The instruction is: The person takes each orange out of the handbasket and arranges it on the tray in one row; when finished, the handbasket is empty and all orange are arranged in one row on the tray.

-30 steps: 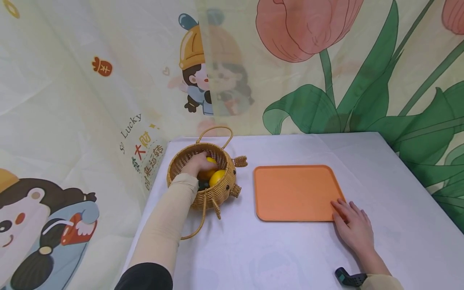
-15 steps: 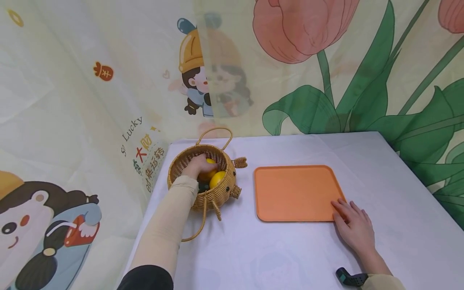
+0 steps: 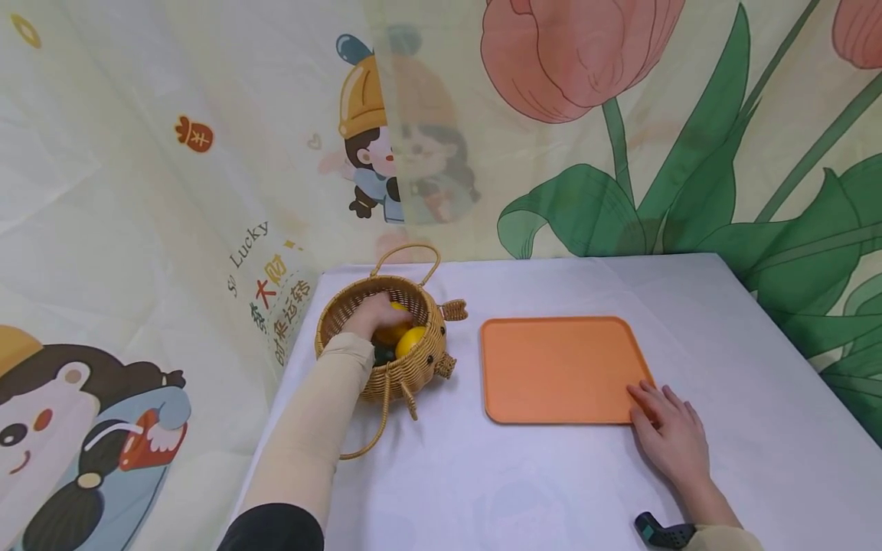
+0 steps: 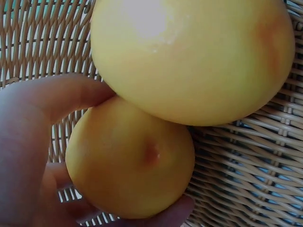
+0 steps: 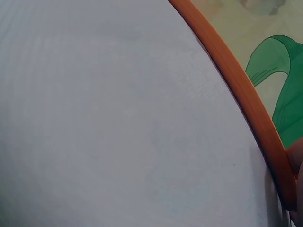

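Observation:
Inside the wicker basket (image 3: 403, 379), my left hand (image 3: 375, 314) holds a small round yellow fruit (image 4: 128, 165). The left wrist view shows the thumb over its upper side and fingers curled beneath; its exact kind is unclear. Touching it is a larger, smooth yellow fruit (image 4: 194, 61). From the head, a bright yellow fruit (image 3: 410, 341) shows near the basket's right wall, and a dark object (image 3: 383, 354) beside it cannot be made out. My right hand (image 3: 671, 432) rests at the near right corner of the orange tray (image 3: 565, 371), its fingertips touching the rim.
The basket has an animal face on its right side, a rope handle (image 3: 434, 260) standing at the back and another lying at the front. A white cloth (image 3: 524, 482) covers the table. Printed curtains (image 3: 441, 99) hang behind and to the left.
The view has shifted very slightly. My left hand stays in the basket and my right hand stays at the tray's corner.

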A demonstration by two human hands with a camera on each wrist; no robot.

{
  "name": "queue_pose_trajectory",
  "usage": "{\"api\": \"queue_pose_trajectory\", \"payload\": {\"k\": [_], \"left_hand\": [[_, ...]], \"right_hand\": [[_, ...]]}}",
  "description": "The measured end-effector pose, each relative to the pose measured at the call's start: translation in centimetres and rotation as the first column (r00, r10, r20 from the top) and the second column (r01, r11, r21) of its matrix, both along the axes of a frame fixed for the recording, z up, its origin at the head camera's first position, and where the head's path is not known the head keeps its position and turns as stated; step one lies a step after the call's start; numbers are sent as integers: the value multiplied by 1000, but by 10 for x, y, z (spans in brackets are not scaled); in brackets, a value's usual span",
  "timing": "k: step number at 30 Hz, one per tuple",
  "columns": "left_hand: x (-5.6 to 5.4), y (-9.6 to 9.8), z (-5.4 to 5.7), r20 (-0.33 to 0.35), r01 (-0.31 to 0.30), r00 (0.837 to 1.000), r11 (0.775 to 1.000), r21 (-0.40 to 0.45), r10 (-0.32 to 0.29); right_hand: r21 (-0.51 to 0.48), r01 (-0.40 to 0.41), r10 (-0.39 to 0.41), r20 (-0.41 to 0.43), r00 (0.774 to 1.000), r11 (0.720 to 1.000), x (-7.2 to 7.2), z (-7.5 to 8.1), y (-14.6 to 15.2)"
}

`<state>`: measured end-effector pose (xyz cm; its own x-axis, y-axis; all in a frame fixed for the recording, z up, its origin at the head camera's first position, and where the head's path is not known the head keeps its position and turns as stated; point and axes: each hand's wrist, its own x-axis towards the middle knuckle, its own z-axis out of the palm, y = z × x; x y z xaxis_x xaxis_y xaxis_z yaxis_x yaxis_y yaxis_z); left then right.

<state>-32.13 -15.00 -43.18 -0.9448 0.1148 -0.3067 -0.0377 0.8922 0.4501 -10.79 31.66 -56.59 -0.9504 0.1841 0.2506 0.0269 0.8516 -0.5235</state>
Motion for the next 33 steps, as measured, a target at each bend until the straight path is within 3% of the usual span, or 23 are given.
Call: {"api": "queue_pose_trajectory", "payload": {"k": [7,16,23,27,30,33], "left_hand": [[1,6,11,-11,-16,1000,1000,24,17],[3,8,27,-41,34,999,999,-25,-35],[19,4,52,-56,76,995,997,-35,-77],[31,7,69,-135,66,988,996,-60,-74],[39,14,79,-225,59,971,995,-86,-77],[47,25,85,-280,59,957,997,-54,-72]], "right_hand": [[-7,-3,3,0,1000,1000,3,0,-2],[-1,-5,5,-1,1000,1000,0,1,2],[-3,-16,16,-9,1000,1000,-1,2,1],[4,-13,13,-19,1000,1000,-1,3,2],[5,-6,6,-21,1000,1000,0,3,3],[-1,0,0,-18,1000,1000,0,1,3]]}}
